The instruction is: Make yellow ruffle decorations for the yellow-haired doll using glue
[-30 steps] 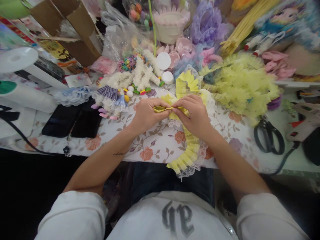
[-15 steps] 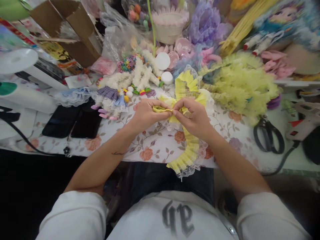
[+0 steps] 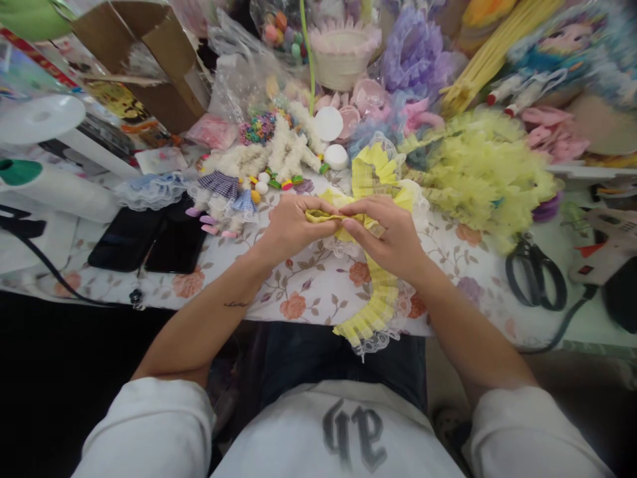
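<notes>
A long pleated yellow ribbon with white lace edging [image 3: 381, 295] runs across the table's middle, and its lower end hangs over the front edge. My left hand [image 3: 293, 226] is closed on a folded part of this ribbon, pinching it between thumb and fingers. Meeting it from the other side, my right hand [image 3: 385, 232] pinches the same fold with thumb and forefinger. The fingertips of both hands nearly touch. Part of the ribbon lies hidden beneath my right hand.
Black scissors [image 3: 535, 272] and a glue gun [image 3: 604, 245] lie at right, beside a heap of yellow tulle [image 3: 488, 172]. Two dark phones [image 3: 119, 239] lie at left. Small dolls [image 3: 223, 189], white discs [image 3: 328, 124] and a cardboard box [image 3: 149, 60] stand farther back.
The fingers of my right hand have shifted slightly at the fold, the forefinger now reaching flatter along it. Both hands keep hold of the ribbon. The whole view has moved a little.
</notes>
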Demonstrator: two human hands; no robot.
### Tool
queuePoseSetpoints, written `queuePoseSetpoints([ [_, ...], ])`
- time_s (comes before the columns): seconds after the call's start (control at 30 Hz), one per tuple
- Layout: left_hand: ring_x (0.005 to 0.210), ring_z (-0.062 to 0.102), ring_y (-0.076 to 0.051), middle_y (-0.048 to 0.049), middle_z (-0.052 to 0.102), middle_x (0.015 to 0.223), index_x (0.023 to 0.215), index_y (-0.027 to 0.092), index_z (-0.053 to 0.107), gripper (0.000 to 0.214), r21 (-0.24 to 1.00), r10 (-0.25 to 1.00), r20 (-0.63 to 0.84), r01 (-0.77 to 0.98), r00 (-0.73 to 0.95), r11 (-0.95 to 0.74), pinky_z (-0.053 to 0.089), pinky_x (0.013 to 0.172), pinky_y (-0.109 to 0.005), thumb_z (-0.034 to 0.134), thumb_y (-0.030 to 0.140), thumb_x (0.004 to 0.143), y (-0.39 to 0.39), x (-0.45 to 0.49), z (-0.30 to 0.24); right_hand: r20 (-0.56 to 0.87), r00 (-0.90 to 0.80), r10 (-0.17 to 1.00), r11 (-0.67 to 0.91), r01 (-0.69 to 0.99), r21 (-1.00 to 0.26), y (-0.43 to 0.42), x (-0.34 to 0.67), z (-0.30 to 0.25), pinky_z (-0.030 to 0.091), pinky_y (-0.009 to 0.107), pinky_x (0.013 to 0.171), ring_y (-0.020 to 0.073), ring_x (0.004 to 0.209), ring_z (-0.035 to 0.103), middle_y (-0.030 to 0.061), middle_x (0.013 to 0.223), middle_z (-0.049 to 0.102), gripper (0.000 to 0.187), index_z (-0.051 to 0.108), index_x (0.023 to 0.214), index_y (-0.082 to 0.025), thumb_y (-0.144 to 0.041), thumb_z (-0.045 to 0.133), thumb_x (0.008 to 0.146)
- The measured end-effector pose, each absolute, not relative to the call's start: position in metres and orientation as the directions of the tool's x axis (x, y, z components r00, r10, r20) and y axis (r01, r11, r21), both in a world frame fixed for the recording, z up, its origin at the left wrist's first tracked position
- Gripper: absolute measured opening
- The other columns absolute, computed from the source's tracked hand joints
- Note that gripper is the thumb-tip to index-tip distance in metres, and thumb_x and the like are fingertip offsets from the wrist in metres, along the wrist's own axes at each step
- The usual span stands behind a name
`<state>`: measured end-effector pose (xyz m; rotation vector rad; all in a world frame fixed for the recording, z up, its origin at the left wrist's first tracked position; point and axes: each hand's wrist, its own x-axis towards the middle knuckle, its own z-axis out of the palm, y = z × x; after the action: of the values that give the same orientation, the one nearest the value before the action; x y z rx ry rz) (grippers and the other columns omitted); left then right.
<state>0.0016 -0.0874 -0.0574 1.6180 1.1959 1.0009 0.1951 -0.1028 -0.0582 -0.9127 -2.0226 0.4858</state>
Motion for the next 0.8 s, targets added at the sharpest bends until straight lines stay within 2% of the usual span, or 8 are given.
queuePoseSetpoints([
  [0.17,0.058,0.056,-0.011,-0.0027,0.070,0.065,0.074,0.016,0.078,0.014,0.928,0.971,0.124,0.323,0.204,-0.186,0.039,0.053,-0.024,0.079,0.028,0.066,-0.088,0.002,-0.058,0.571,-0.316,0.758,0.650,0.443,-0.618,-0.099,0.194,-0.065,0.048,0.035,0.076,0.0181,0.078,0.067,0.0013,0.080,0.074,0.019,0.070,0.085,-0.023,-0.036,0.063,0.096],
  [0.33,0.058,0.055,-0.012,-0.0018,0.068,0.065,0.075,0.017,0.077,0.017,0.924,0.964,0.173,0.304,0.202,-0.230,0.038,0.053,-0.025,0.082,0.032,0.069,-0.089,0.005,-0.060,0.631,-0.259,0.731,0.667,0.467,-0.581,-0.100,0.190,-0.071,0.046,0.033,0.071,0.0162,0.070,0.060,0.0003,0.070,0.066,0.026,0.059,0.074,-0.021,-0.035,0.059,0.096],
  [0.43,0.069,0.062,-0.014,-0.0024,0.072,0.081,0.090,0.019,0.076,0.030,0.959,0.961,0.190,0.170,0.199,-0.224,0.046,0.062,-0.026,0.086,0.037,0.068,-0.087,0.005,-0.063,0.634,-0.222,0.741,0.648,0.483,-0.588,-0.102,0.189,-0.067,0.045,0.033,0.072,0.0163,0.073,0.059,0.0007,0.073,0.064,0.022,0.056,0.076,-0.022,-0.032,0.055,0.096],
  [0.57,0.096,0.069,-0.022,-0.0044,0.073,0.105,0.117,0.024,0.068,0.053,0.990,0.967,0.106,-0.120,0.232,-0.079,0.055,0.081,-0.031,0.084,0.045,0.071,-0.083,0.005,-0.063,0.579,-0.103,0.809,0.563,0.420,-0.712,-0.102,0.193,-0.062,0.044,0.030,0.068,0.0142,0.072,0.057,-0.0004,0.075,0.062,0.021,0.055,0.079,-0.022,-0.035,0.056,0.096],
  [0.63,0.106,0.069,-0.025,-0.0066,0.073,0.110,0.117,0.023,0.067,0.049,0.970,0.965,0.047,-0.242,0.257,0.018,0.057,0.087,-0.035,0.070,0.057,0.082,-0.082,0.006,-0.063,0.523,-0.039,0.852,0.501,0.356,-0.789,-0.101,0.195,-0.062,0.042,0.029,0.063,0.0133,0.071,0.055,-0.0009,0.074,0.059,0.023,0.055,0.080,-0.022,-0.039,0.057,0.095],
  [0.7,0.110,0.069,-0.028,-0.0096,0.074,0.110,0.112,0.021,0.068,0.057,0.943,0.947,-0.008,-0.314,0.321,0.114,0.059,0.088,-0.039,0.054,0.070,0.087,-0.081,0.007,-0.063,0.468,0.010,0.884,0.446,0.284,-0.849,-0.099,0.195,-0.064,0.041,0.027,0.060,0.0127,0.072,0.055,-0.0010,0.075,0.057,0.025,0.054,0.081,-0.021,-0.043,0.058,0.095],
  [0.73,0.110,0.069,-0.029,-0.0108,0.074,0.108,0.108,0.020,0.069,0.062,0.934,0.930,-0.014,-0.326,0.367,0.143,0.060,0.086,-0.040,0.053,0.075,0.084,-0.081,0.008,-0.063,0.448,0.028,0.893,0.427,0.254,-0.868,-0.098,0.195,-0.066,0.040,0.027,0.059,0.0125,0.072,0.055,-0.0010,0.075,0.056,0.026,0.054,0.082,-0.021,-0.043,0.059,0.095],
  [0.8,0.110,0.070,-0.031,-0.0113,0.075,0.106,0.100,0.020,0.071,0.062,0.940,0.896,0.008,-0.310,0.445,0.146,0.060,0.084,-0.039,0.067,0.076,0.073,-0.082,0.011,-0.066,0.431,0.056,0.901,0.409,0.226,-0.884,-0.099,0.193,-0.069,0.040,0.027,0.058,0.0125,0.072,0.055,-0.0006,0.076,0.055,0.026,0.054,0.083,-0.021,-0.044,0.059,0.095],
])
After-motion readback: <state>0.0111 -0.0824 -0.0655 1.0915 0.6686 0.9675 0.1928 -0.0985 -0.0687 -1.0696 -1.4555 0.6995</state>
